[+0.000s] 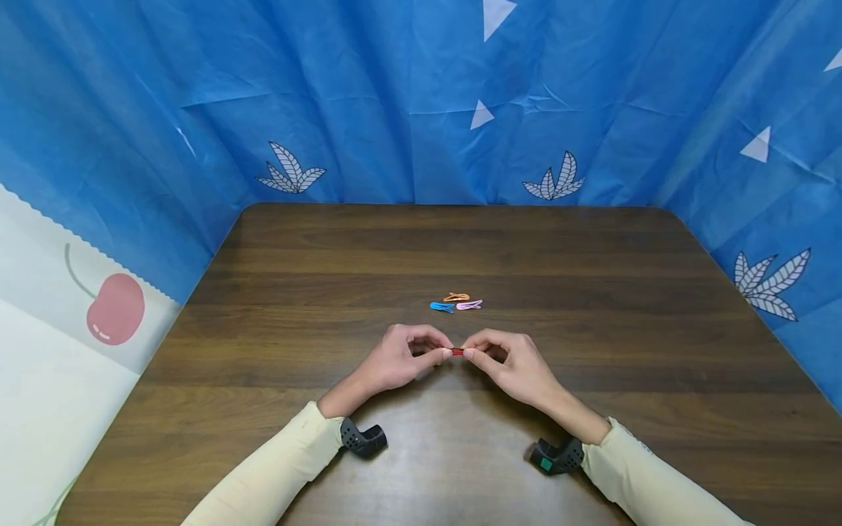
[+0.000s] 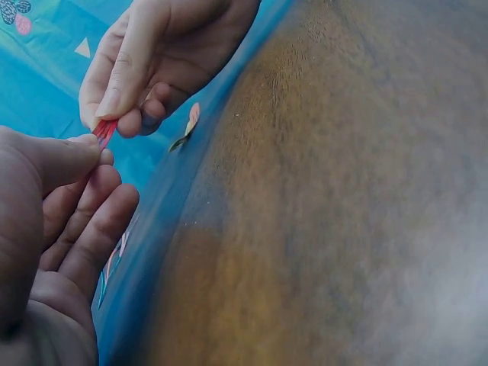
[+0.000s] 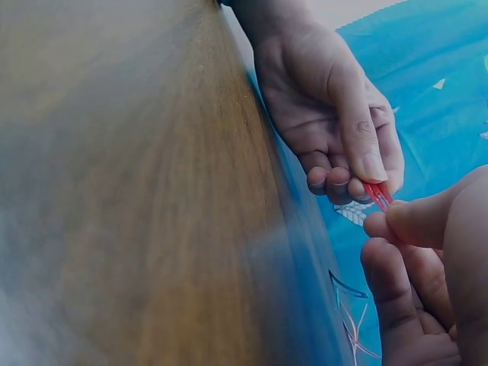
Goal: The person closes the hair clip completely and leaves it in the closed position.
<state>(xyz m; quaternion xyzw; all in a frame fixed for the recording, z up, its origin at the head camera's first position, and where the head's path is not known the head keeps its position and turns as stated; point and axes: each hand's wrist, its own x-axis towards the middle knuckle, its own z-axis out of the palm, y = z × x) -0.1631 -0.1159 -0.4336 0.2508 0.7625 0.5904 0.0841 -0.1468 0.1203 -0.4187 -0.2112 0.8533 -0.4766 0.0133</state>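
Left hand (image 1: 397, 359), right hand (image 1: 518, 367) pinch red clip (image 1: 457, 352), long axis left-to-right.

I count four hair clips: one red (image 1: 457, 352), one orange (image 1: 456, 297), one blue (image 1: 441, 307) and one pink (image 1: 469, 305). There's one table (image 1: 454, 453), one left hand (image 1: 397, 358), one right hand (image 1: 522, 369), two pale sleeves (image 1: 276, 464) and two black wrist cameras (image 1: 360, 438). Around them I see three leaf prints (image 1: 554, 180), four white triangles (image 1: 482, 115) and one printed cherry (image 1: 115, 310).
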